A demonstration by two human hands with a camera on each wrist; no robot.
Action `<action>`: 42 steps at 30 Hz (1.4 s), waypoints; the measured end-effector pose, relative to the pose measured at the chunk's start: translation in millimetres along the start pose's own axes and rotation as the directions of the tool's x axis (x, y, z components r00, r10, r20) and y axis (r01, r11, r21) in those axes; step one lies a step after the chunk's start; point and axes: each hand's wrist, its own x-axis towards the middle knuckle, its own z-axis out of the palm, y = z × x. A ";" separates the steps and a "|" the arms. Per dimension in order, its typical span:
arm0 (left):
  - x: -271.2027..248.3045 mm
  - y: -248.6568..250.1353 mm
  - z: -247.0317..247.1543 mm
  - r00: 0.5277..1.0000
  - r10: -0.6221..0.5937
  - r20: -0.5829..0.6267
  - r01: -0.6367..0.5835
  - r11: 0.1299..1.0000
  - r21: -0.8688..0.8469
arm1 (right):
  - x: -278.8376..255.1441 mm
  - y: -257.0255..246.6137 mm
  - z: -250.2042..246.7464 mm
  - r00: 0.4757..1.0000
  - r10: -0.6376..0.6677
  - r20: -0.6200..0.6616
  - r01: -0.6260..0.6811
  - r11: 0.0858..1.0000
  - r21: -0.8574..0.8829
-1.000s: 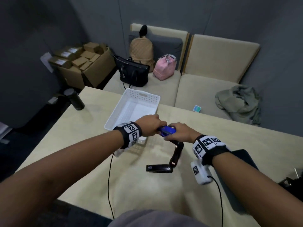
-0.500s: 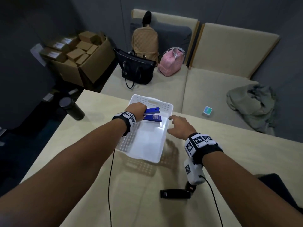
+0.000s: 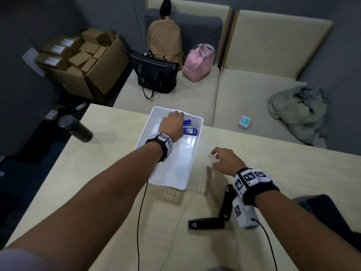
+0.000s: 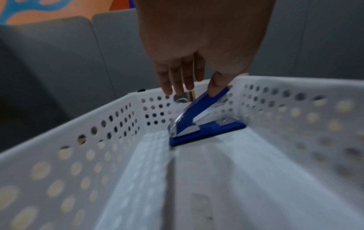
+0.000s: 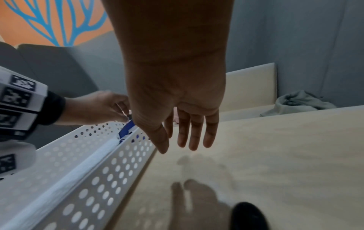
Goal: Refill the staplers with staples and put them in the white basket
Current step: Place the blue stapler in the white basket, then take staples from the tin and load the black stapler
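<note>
An office lounge nook: grey padded walls, beige bench seating (image 3: pixel 252 98) far side, cardboard stock boxes (image 3: pixel 82 61) far left.

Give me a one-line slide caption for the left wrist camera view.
Left hand sets the blue stapler, its top still raised, into the far corner of the white basket.

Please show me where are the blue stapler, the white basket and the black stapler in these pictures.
blue stapler (image 4: pixel 204 129): left wrist view, on its blue base near the hinge.
white basket (image 3: pixel 145 132): head view, on its perforated left wall.
black stapler (image 3: pixel 207 223): head view, on the arm lying flat on the table.
</note>
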 end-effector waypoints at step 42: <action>-269.5 279.7 37.5 0.897 0.290 0.332 -0.187 0.932 -0.309 | -210.5 226.6 96.5 0.992 -0.085 0.098 0.096 0.989 -0.112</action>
